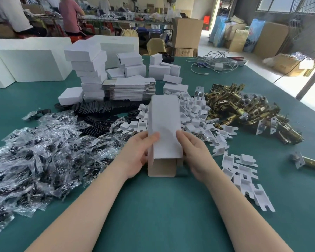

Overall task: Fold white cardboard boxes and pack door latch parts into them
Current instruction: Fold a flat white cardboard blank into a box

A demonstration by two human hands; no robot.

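Observation:
I hold a white cardboard box [164,124] upright above the green table [153,206]; its near end is open, with brown flaps showing. My left hand [136,153] grips its left side and my right hand [195,155] grips its right side. Brass door latch parts [244,108] lie heaped at the right. White folded card inserts [193,113] are scattered behind and to the right of the box. A stack of flat unfolded boxes [129,89] sits behind it.
Clear bags of dark small parts [40,148] cover the left. Black plates [102,111] lie behind them. Folded white boxes [91,73] are stacked at the back, near large white blocks [25,64]. Cables [215,64] lie far right. People work at a far bench.

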